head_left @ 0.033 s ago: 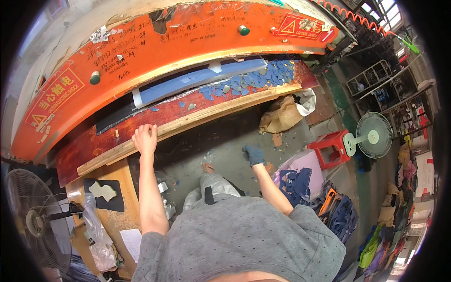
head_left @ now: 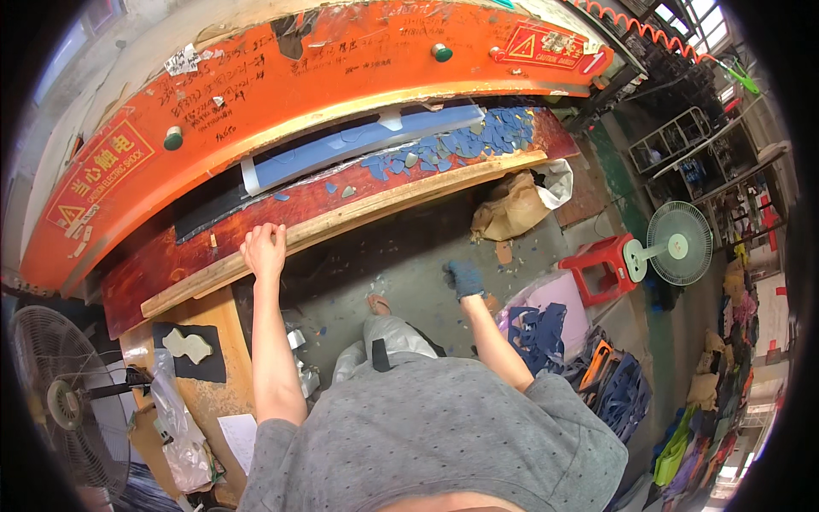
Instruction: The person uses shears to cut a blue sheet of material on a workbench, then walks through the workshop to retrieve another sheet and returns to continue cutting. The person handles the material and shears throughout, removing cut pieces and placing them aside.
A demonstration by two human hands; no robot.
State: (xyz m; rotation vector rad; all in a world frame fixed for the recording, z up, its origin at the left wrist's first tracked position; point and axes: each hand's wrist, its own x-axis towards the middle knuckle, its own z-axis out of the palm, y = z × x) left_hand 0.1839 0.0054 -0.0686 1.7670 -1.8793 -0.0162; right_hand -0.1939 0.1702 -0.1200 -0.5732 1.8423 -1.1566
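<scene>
My bare left hand [head_left: 264,247] is stretched forward and curls over the pale wooden rail [head_left: 384,205] along the front of a red machine bed [head_left: 281,209]. Blue cut-out pieces [head_left: 465,145] lie scattered on the bed beside a long blue sheet [head_left: 358,145]. An orange press head [head_left: 281,77] with green knobs hangs over the bed. My right hand [head_left: 465,277], in a blue glove, hangs lower over the concrete floor with its fingers curled. I cannot make out anything inside it.
A wooden side table [head_left: 213,341] at my left carries a black sheet with a pale cut-out. A fan [head_left: 51,392] stands at lower left, another fan [head_left: 678,243] and a red stool [head_left: 601,260] at right. A brown bag [head_left: 512,209] and blue scraps [head_left: 546,328] lie on the floor.
</scene>
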